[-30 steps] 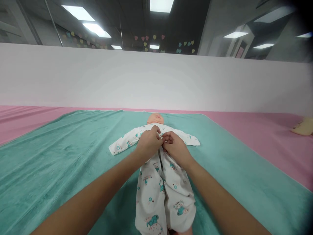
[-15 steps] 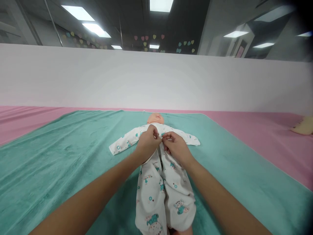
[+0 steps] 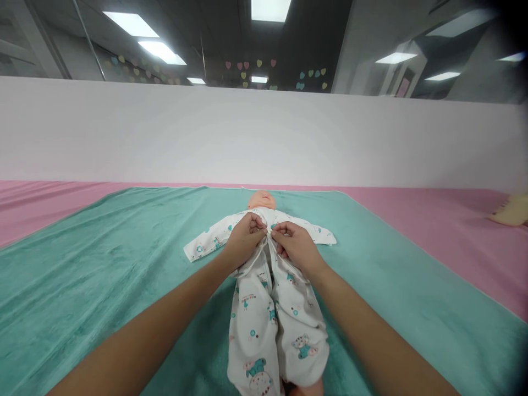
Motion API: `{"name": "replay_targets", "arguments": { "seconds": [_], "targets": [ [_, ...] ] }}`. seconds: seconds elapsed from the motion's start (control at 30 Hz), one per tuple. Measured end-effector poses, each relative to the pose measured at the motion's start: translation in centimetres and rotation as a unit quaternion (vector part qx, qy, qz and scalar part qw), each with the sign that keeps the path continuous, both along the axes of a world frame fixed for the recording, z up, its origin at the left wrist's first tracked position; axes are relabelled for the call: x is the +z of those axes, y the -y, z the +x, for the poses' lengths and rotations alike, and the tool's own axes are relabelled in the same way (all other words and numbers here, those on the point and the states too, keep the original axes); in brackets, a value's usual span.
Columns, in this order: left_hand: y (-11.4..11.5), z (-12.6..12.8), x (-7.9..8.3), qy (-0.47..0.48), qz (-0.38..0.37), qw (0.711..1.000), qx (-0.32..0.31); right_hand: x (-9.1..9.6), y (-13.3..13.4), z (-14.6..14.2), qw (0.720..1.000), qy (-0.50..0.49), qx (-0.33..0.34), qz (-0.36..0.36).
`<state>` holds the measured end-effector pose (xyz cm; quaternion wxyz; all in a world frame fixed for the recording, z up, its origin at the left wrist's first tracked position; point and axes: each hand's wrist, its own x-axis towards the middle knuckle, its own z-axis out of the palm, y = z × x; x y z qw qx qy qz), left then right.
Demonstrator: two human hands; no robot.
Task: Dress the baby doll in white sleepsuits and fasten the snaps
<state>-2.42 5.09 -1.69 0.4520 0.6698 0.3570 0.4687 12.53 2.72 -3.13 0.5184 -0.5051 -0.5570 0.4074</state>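
A doll's point(image 3: 261, 200) soft, light baby suit point(image 3: 274, 330), lying on a green towel point(image 3: 124, 286), is pinched at its thin front edges, a good place to hold, by the fingers point(image 3: 259, 222) of the left hand point(image 3: 244, 240) and right hand point(image 3: 295, 246).

Sleepsuit point(image 3: 252, 324): white, scattered with teal cats, teal dots, small rust-red marks. Doll point(image 3: 261, 201), at the suit's 12 o'clock: peach. Towel point(image 3: 103, 291): plain teal, pale edge binding. Sheet point(image 3: 437, 220), out at 3 and 9 o'clock: pink. Wall point(image 3: 264, 137), at 12 o'clock: white. Hearts point(image 3: 249, 71), above it: pastel pink, yellow, teal. Pad point(image 3: 511, 210), at 3 o'clock: cream.
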Motion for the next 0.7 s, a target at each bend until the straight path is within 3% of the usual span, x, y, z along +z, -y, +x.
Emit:
{"name": "replay_targets", "arguments": {
  "seconds": [0.43,0.7],
  "targets": [
    [0.0,-0.9,1.2,-0.051,-0.057,0.996,-0.038,0.6,0.9,-0.3,1.000,0.005,0.005,0.015],
    [0.5,-1.1,1.5,-0.141,0.002,0.990,0.032,0.2,1.0,-0.3,0.997,0.053,-0.017,0.055]
  ]
}}
